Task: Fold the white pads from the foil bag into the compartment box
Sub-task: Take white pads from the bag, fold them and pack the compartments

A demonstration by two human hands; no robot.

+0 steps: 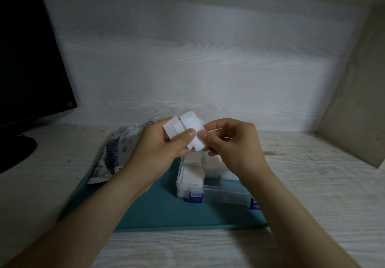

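Both hands hold a small bunch of white pads [187, 127] in the air above the clear compartment box [220, 192]. My left hand [160, 144] grips the pads from the left with its thumb on top. My right hand [231, 140] pinches their right edge between thumb and fingers. The box has blue latches and sits on a teal mat [158, 207]. Folded white pads [192, 174] fill its left and rear compartments. The printed foil bag [116, 151] lies to the left, partly hidden behind my left hand.
A dark monitor [31, 59] and its stand rise at the far left on the pale wooden desk [312, 184]. A wood-grain wall stands behind, and a beige side panel [358, 100] closes the right.
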